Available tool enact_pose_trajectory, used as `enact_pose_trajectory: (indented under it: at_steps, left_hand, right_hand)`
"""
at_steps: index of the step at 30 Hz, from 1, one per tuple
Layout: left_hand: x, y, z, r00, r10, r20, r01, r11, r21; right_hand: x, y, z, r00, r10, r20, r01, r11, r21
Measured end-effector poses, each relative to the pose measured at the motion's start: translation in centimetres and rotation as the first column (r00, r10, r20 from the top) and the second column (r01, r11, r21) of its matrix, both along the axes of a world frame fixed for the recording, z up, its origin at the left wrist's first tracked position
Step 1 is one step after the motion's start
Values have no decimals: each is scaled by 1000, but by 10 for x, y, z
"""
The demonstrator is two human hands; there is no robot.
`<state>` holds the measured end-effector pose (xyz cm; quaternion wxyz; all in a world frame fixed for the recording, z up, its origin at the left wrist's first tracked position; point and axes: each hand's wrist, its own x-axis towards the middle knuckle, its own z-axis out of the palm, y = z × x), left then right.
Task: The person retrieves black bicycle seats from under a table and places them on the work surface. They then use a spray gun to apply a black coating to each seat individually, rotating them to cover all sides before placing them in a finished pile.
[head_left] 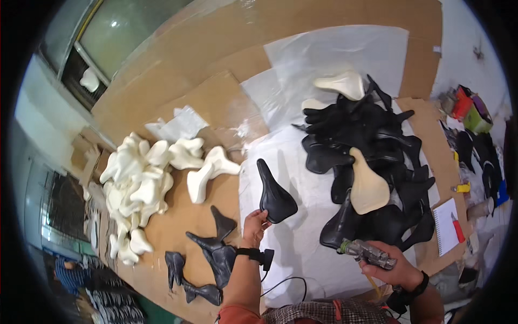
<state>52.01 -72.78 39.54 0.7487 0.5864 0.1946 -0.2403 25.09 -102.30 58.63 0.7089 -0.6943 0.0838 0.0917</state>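
My left hand [254, 225] is closed on the wide rear end of a black bicycle saddle [276, 194], its thumb and fingers at the edge. The saddle's narrow nose points away from me, with its smooth top facing up. In my right hand [396, 269] is a silvery, gun-like hand tool [369, 254] with a greenish tip, and a yellowish hose runs below that hand. The tool's tip points left, close to the pile of black saddles [367, 132]. One cream saddle foam [369, 186] lies on top of that pile.
At the left is a heap of white saddle foams [137, 178] on cardboard. Several black cover pieces [216, 254] lie beside my left forearm. White sheeting [280, 254] covers the middle of the table. To the right are a notebook [447, 227], a red-handled knife [458, 229] and a cup [480, 209].
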Motion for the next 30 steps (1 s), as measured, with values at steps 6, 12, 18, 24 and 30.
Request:
enact_pose_trajectory:
  at_steps: [6,12,18,24,30]
  left_hand:
    - [-56,51,-27,996,50,-68,-49,999,15]
    - [-84,90,-28,985,147,86,-148,989,3]
    - [-52,118,-33,710,481,515,-660,709,247]
    - [50,-86,-52,889,-182,419,-50,873,486]
    - [126,-215,-67,952,-306,-33,305,923,234]
  right_hand:
    - [24,41,50,980,-148,136,139,987,76]
    - [-11,25,6,999,50,13,-50,998,-34]
    - [-35,-2,-8,964,-243,-111,258,953,159]
    - [-26,-31,6,936,-320,-144,336,936,104]
    - [-29,-55,3,933,-344,-107,356,927,117]
